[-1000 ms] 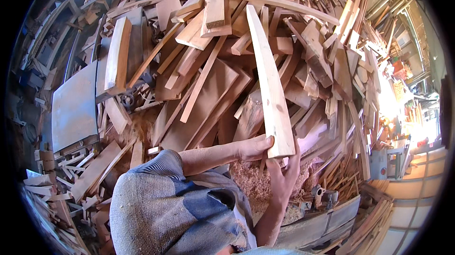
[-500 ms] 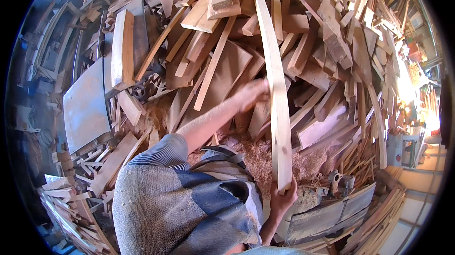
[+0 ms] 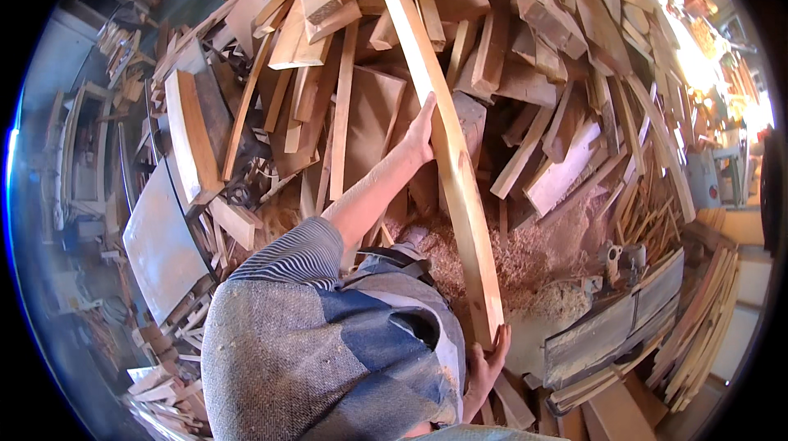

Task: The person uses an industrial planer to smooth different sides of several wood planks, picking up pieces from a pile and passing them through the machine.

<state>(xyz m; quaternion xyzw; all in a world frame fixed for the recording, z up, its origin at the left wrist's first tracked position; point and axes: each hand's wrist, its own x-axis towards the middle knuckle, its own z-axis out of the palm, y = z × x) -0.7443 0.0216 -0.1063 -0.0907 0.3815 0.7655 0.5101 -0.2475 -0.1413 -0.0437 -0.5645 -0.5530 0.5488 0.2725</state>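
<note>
A long, pale wooden board (image 3: 451,162) slants through the middle, its far end leaning left and its near end close to my body. My left hand (image 3: 422,131) grips its left edge above the midpoint, with the other fingers partly hidden by the wood. At the near end, my right hand (image 3: 486,365) holds the board from below and the right side, fingertips along its edge. Behind the board's far half rises a heap of cut timber pieces (image 3: 369,125). Wood shavings (image 3: 533,256) lie beneath its near half.
On the left stand a flat metal machine table (image 3: 164,236) and a thick wooden block (image 3: 190,133). To the right are a long grey machine bed (image 3: 611,330) and a bundle of thin strips (image 3: 702,326). Offcuts (image 3: 168,392) are piled at the lower left.
The board has tilted, its far end swinging left, and has turned to show more of its side. My left hand has moved up along it. The view has shifted.
</note>
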